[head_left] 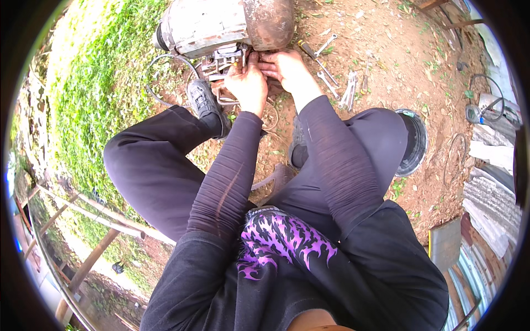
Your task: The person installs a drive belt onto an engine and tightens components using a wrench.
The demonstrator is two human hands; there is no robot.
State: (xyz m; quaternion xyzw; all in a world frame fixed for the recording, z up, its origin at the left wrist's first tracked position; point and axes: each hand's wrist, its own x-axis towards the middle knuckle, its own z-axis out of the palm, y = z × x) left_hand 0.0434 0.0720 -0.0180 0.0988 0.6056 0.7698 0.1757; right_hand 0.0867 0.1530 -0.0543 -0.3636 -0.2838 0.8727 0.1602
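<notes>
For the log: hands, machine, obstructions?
Left hand, right hand at near edge of rusty machine; grip unclear. Wrenches lie to the right, apart from both.

Looks to be a drum-shaped machine point(229, 25), cut off by the upper edge of the view. Lies crosswise at the border of grass point(83, 94) and bare soil point(381, 38). Wears a scuffed, pale grey casing point(204, 30), rust-brown and rounded at the right, dark at the left tip. Carries worn metal brackets point(225, 57) along the near side, partly hidden.
</notes>
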